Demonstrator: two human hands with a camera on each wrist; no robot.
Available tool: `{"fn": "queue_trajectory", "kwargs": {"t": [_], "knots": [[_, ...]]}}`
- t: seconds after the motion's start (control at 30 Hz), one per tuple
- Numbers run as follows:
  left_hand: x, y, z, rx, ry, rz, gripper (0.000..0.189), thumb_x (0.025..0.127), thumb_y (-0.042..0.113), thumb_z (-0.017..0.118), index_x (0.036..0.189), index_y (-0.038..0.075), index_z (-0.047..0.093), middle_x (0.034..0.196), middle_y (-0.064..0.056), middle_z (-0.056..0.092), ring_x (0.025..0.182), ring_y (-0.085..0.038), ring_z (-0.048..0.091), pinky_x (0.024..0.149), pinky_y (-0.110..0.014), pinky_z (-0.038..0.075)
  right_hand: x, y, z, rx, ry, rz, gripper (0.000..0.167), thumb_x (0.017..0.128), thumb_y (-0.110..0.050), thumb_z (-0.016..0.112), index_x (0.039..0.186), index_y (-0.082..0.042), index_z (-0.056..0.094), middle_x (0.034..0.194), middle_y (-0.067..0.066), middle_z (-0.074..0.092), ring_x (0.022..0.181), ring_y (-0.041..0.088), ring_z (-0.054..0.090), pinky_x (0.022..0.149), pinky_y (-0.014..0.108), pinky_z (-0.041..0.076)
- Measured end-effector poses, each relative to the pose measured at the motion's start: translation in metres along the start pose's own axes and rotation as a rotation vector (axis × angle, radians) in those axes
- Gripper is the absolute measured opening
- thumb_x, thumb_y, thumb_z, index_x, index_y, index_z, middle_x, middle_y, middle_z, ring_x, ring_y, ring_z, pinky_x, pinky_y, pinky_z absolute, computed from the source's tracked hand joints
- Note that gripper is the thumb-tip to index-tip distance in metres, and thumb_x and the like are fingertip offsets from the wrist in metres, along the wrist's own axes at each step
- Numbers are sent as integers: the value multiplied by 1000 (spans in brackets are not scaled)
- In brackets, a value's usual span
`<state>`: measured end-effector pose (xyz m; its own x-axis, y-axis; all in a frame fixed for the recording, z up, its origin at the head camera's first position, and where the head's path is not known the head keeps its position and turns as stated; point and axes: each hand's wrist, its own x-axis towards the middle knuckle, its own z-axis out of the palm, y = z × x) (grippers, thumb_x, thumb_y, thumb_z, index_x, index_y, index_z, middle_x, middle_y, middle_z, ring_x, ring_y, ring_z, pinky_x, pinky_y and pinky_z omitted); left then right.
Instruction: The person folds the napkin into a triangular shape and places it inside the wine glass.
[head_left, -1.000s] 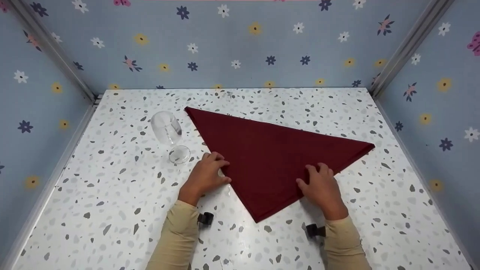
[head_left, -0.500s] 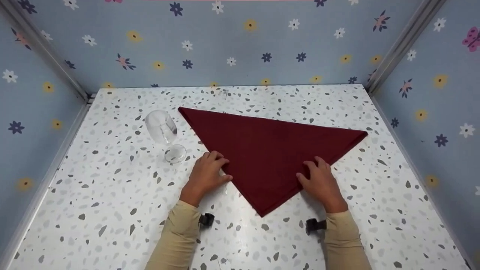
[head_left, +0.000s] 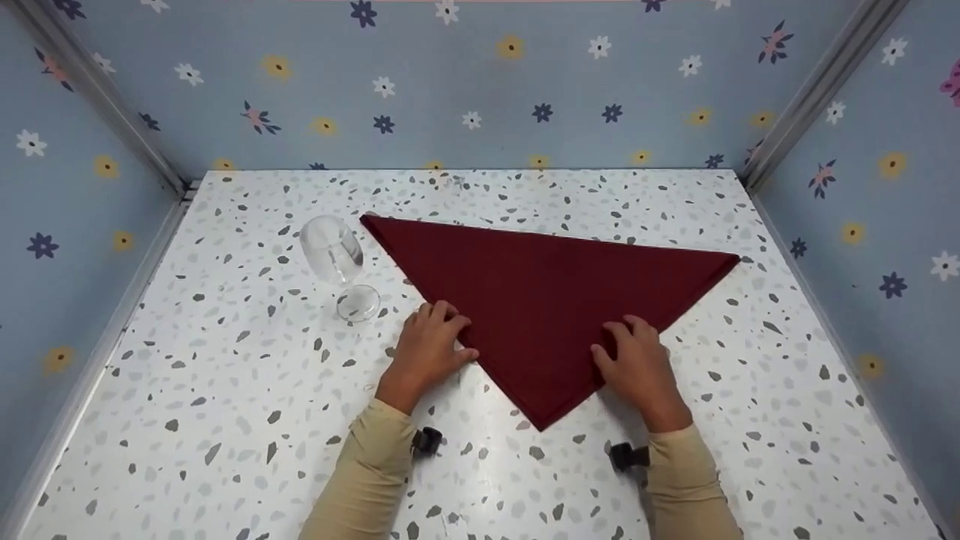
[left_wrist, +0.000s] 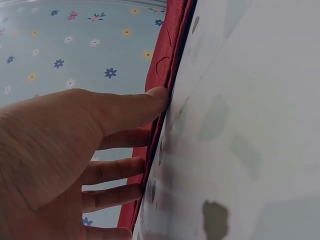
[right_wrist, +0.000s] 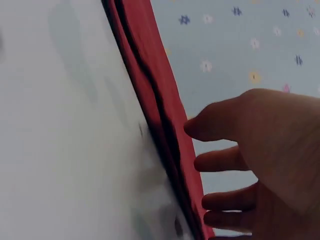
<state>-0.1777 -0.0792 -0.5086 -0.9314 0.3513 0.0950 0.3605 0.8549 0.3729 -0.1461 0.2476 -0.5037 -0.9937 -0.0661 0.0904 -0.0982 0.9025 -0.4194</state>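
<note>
A dark red cloth napkin [head_left: 536, 300], folded into a triangle, lies flat with its long side at the back and one corner toward the person. My left hand [head_left: 427, 349] rests on its left slanting edge, fingertips and thumb touching the fabric. In the left wrist view the thumb [left_wrist: 135, 107] meets the layered hem [left_wrist: 172, 55]. On the right slanting edge, my right hand [head_left: 637, 367] touches the cloth with fingers spread and slightly bent. The right wrist view shows those fingertips [right_wrist: 205, 162] right at the stacked red edge [right_wrist: 165, 95].
A clear stemmed glass [head_left: 330, 251] stands left of the napkin, its round foot [head_left: 358, 304] close to the left hand. White speckled tabletop [head_left: 225, 390] surrounds everything. Blue flowered panels [head_left: 480, 82] wall in the back and both sides.
The napkin has turned slightly counterclockwise: its right corner has moved back and its near corner has shifted right. My left hand has moved a little right along with it; the right hand stays nearly in place.
</note>
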Motion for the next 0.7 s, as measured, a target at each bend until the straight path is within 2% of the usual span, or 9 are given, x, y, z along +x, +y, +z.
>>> {"fn": "queue_trajectory", "kwargs": {"t": [0.13,0.3,0.43,0.7], "knots": [[3,5,1,-9,8,18,50,87,38,78,126,8,68,121,-12,55,111,-30,50,98,-47,43,-5,-5,1,-47,32,8,45,95,-25,68,127,7,62,132,32,50,122,50,47,96,61,41],[3,12,2,14,44,58,43,87,33,79,121,7,71,114,-12,57,105,-29,52,91,-47,46,-3,1,0,-13,11,18,45,96,-24,67,128,6,62,137,32,47,126,49,43,100,61,38],[1,14,3,17,59,112,33,88,27,79,114,7,73,109,-10,58,101,-29,52,88,-46,47,0,4,1,13,-11,25,44,96,-24,66,129,5,61,143,30,43,131,48,39,103,61,35],[-2,9,3,-45,59,242,19,86,20,81,102,11,77,105,-7,61,96,-28,53,83,-44,47,2,4,6,13,-14,-31,40,95,-21,67,125,7,63,143,32,43,133,48,38,105,59,37]]}}
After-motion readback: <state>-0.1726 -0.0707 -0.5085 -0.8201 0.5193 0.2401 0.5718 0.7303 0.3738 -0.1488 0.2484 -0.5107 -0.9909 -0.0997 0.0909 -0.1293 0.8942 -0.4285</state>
